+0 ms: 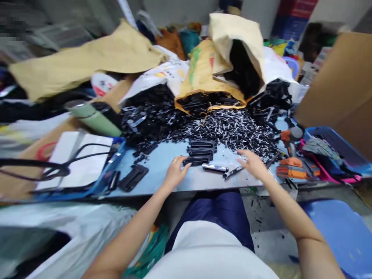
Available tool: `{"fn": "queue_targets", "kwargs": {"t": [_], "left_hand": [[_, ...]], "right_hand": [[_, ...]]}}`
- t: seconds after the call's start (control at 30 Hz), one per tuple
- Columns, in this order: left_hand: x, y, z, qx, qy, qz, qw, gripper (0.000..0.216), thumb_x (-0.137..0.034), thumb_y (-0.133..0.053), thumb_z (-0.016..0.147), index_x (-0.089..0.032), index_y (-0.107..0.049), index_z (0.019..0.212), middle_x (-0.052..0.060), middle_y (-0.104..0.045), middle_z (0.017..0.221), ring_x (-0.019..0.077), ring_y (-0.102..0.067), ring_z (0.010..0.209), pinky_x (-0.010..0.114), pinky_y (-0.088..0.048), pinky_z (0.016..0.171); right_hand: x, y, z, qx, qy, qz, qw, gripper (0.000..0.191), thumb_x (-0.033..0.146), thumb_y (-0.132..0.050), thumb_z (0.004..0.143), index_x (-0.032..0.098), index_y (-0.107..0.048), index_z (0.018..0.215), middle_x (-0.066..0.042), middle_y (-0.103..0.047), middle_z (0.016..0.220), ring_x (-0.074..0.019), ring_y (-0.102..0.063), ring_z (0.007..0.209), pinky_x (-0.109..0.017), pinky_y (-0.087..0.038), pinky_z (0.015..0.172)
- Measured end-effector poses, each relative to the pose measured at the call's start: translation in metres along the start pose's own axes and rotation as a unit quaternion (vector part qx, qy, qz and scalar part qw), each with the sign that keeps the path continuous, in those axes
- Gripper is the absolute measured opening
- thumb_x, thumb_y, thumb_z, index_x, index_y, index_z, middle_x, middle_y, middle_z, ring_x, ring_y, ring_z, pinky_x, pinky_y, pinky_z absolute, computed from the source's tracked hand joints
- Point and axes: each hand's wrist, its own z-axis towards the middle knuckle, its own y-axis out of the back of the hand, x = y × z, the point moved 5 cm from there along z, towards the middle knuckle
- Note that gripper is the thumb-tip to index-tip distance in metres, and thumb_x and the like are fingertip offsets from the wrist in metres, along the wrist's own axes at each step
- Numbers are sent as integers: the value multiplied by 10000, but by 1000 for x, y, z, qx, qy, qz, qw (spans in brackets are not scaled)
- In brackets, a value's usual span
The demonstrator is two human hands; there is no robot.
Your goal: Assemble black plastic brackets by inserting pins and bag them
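A small assembly workshop: sacks spill black plastic parts over a cluttered worktop, with an orange power drill beside them.
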Motion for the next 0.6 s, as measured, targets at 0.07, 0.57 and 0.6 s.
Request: {"fn": "queue_targets", "kwargs": {"t": [0.07,0.57,0.6], "left_hand": [[9,4,19,-4,17,32,999,263,-329,-478,810,-172,-586,991,98,-609,1013,236,-562,991,374,-477,864],[49,-3,190,-9,118,137,984,212,-116,-476,787,-88,-589,964,207,-540,1152,309,-471,1087,394,-392,870],[50,-3,194,-16,117,127,985,194,-123,-485,787,-82,-590,946,213,-548,1136,314,-471,1081,403,-384,875]], "right_hand": [[40,-68,10,171,39,-61,983,407,367,-587,794,155,-570,1140,-110,-638,1094,-223,-592,1010,-331,-463,874],[82,-114,23,338,58,-133,930,288,304,-412,900,160,-507,1130,-127,-644,1036,-245,-613,958,-326,-446,786],[81,-109,25,318,55,-87,942,308,327,-403,905,177,-492,1159,-118,-634,1071,-234,-603,984,-331,-441,810]]}}
